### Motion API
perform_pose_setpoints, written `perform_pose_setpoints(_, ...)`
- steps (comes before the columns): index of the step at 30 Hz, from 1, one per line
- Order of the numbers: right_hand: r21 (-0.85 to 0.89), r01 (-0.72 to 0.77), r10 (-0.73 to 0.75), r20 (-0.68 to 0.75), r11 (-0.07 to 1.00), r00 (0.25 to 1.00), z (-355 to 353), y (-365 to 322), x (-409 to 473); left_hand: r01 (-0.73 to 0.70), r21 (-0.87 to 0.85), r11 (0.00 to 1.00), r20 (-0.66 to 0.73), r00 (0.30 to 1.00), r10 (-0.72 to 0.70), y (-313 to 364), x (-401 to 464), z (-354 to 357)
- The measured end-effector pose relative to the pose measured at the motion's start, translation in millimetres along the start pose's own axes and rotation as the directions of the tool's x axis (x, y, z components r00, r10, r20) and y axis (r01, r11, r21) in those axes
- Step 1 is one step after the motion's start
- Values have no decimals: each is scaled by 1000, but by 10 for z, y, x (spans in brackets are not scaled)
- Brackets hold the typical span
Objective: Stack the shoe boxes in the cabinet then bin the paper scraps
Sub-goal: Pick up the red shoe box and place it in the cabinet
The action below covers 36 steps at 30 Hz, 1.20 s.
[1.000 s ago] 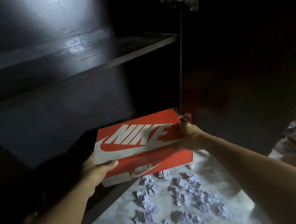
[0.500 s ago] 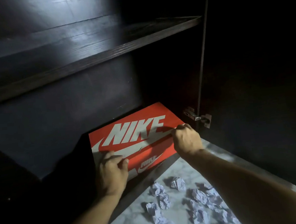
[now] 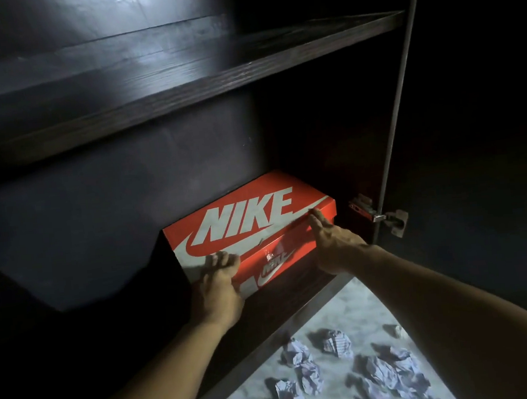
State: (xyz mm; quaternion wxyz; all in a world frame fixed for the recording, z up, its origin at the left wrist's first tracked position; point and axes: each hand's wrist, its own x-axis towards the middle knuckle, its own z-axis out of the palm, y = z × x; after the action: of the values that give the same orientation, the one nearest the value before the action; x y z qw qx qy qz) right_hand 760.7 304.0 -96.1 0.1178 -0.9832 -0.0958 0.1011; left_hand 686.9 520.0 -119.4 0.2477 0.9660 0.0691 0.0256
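Observation:
An orange shoe box [image 3: 251, 219] with big white lettering lies flat on the bottom board [image 3: 267, 324] of the dark cabinet, set well inside and toward the right side wall. My left hand [image 3: 217, 284] holds its near left corner, fingers curled over the lid edge. My right hand [image 3: 331, 244] presses straight fingers against the near right corner of the box. Several crumpled paper scraps [image 3: 334, 343] lie on the pale marbled floor [image 3: 356, 312] in front of the cabinet.
An upper shelf [image 3: 179, 78] spans the cabinet above the box. The cabinet door [image 3: 479, 178] stands swung out at the right on a metal hinge [image 3: 383, 216]. The space left of the box on the bottom board is dark.
Both hands have pushed the box from the front edge deeper into the cabinet. My right hand's fingers have straightened against the box.

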Motion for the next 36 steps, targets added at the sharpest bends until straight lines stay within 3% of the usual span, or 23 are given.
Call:
perform_pose_setpoints(12, 29, 14, -14, 12, 999, 1000, -80, 48, 113, -116, 247, 962, -4, 993, 121, -17, 152, 34)
perform_pose_setpoints(19, 2, 25, -25, -47, 1000, 999, -605, 295, -555, -272, 214, 938, 12, 961, 276, 476, -26, -70)
perform_pose_setpoints(24, -60, -13, 14, 11, 998, 1000, -1123, 700, -1455, -363, -14, 932, 180, 916, 359, 1455, -401, -182)
perform_pose_setpoints(29, -84, -125, 130, 65, 989, 989, -1524, 1118, -2627, -424, -79, 902, 518, 756, 400, 2494, -963, -237)
perform_pose_setpoints(33, -64, -233, 236, 38, 970, 971, -1583, 1607, -3641, -565, -2, 825, 633, 638, 438, 3203, -1492, -136)
perform_pose_setpoints(36, -24, -370, 371, 51, 929, 927, -1554, 1922, -4452, -665, -34, 746, 682, 530, 504, 3710, -1972, -19)
